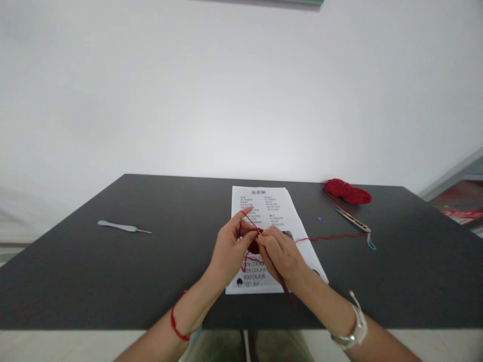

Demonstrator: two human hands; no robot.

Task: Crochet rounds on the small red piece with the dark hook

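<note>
Hook (124, 228), pale-handled with its thin shaft pointing right, lies on the left of the dark surface (75, 286), well apart from both hands. The left hand (228, 246), a red cord (173, 322) round its wrist, pinches a small red piece (254, 247) between thumb and fingers; its index finger is raised, with yarn (339, 236) slanting down from it to the work. The piece is between the two hands, above the printed paper (260, 193), and a slack bit of yarn curls just below it. The right hand (281, 254), closed around a slim tool (287, 292), meets the left at the piece; the tool's dark red end sticks out below the palm. A pale bracelet (356, 332) circles the right wrist. Yarn runs rightward from the right hand across paper and surface. Beyond lie a small purple marker (320, 219), then a red skein (349, 192) near the back edge and, nearer, snips (354, 219) with a teal loop (372, 243) at one end.
</note>
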